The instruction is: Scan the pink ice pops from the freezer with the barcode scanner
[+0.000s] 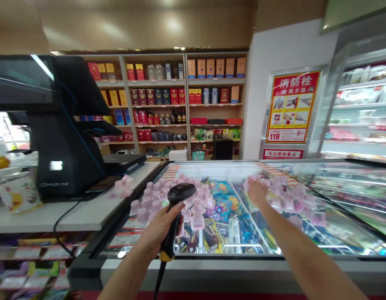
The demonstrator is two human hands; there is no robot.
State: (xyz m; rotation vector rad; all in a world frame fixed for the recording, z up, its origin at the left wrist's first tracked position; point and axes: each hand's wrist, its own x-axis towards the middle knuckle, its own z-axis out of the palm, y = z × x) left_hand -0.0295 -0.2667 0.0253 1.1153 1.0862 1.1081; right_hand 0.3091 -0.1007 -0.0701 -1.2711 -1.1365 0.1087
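Nearest, the left hand [164, 229] was wrapped round the scanner [182, 191] over the freezer [217, 271]; stiff and probably light, it was best held by its handle, clear of the cord [160, 279]. Pink cups [147, 203] lay left and beyond it. Well apart, the right hand [257, 192] was at the right cups [286, 202]; whether it gripped one could not be told. They seemed light, slippery, easily dented, best pinched by the sides. Shelves [186, 104] stood far behind.
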